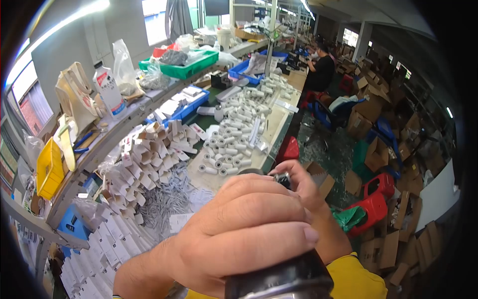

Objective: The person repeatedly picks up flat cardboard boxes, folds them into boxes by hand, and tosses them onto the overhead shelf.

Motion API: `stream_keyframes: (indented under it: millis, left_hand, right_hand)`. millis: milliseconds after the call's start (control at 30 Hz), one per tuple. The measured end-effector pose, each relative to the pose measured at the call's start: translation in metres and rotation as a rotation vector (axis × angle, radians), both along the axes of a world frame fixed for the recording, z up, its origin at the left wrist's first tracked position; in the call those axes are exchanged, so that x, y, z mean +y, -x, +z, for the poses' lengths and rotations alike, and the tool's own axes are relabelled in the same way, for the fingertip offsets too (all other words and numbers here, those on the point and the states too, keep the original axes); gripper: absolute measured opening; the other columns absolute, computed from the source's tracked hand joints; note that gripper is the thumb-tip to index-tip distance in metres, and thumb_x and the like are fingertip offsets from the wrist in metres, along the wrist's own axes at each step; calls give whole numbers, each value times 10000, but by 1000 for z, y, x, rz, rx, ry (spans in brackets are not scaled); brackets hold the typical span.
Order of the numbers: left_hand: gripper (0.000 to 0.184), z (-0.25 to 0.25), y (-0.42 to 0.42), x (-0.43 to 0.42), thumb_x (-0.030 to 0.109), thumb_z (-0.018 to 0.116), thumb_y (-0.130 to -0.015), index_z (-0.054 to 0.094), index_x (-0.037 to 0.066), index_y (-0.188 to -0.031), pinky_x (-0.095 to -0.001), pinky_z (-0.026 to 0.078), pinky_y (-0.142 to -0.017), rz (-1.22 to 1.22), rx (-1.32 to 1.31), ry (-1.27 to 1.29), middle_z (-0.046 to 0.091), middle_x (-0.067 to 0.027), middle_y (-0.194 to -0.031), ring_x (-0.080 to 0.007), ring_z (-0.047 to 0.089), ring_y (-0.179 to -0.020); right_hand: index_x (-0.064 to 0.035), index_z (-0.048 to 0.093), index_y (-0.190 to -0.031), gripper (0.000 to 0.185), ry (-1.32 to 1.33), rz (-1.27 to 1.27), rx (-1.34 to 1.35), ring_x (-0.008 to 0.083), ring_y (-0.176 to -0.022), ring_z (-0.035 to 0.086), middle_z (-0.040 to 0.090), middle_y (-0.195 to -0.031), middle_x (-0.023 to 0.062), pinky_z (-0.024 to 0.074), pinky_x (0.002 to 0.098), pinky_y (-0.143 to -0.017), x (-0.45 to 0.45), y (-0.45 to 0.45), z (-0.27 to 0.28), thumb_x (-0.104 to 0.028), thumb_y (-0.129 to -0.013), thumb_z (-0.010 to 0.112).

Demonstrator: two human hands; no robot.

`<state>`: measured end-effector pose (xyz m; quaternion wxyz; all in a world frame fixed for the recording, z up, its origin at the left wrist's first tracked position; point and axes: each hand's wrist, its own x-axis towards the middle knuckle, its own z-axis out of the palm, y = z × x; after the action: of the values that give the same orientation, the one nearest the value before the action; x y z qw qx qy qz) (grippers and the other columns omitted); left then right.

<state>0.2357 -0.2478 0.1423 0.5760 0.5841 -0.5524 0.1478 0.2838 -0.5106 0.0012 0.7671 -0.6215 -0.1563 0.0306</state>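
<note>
My left hand fills the near foreground, its fingers curled over a black rounded object with a silvery rim at the bottom edge; what kind it is I cannot tell. Just beyond it, my right hand is bent with fingers closed around a small dark, shiny part, mostly hidden behind the left knuckles. Past the hands, many white cylindrical housings with round dark-ringed ends lie on the workbench.
Open white boxes, a heap of thin clear-wrapped pieces and stacked white leaflets lie left. A shelf bears a yellow bin, a bottle and a green tray. Red stools and cartons stand right; a person sits farther back.
</note>
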Motion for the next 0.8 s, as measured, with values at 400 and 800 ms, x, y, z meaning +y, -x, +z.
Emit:
stream_keyframes:
  millis: [400, 800]
  left_hand:
    - [643, -106, 6, -17, 64, 857, -748, 582, 58, -1329, -386, 537, -965, 165, 712, -227, 707, -139, -1156, -281, 682, -1062]
    - [691, -123, -2, 7, 52, 856, -695, 585, 58, -1330, -353, 550, -929, 166, 883, -376, 718, -123, -1173, -248, 688, -1032]
  right_hand:
    - [-12, 548, -1416, 805, 217, 175, -769, 305, -1018, 658, 629, -1298, 248, 552, 410, -924, 6, 5, 101, -133, -707, 909]
    - [-65, 594, -1361, 643, 747, 690, -827, 351, -1093, 582, 586, -1322, 164, 497, 403, -953, 41, -13, 113, -84, -764, 833]
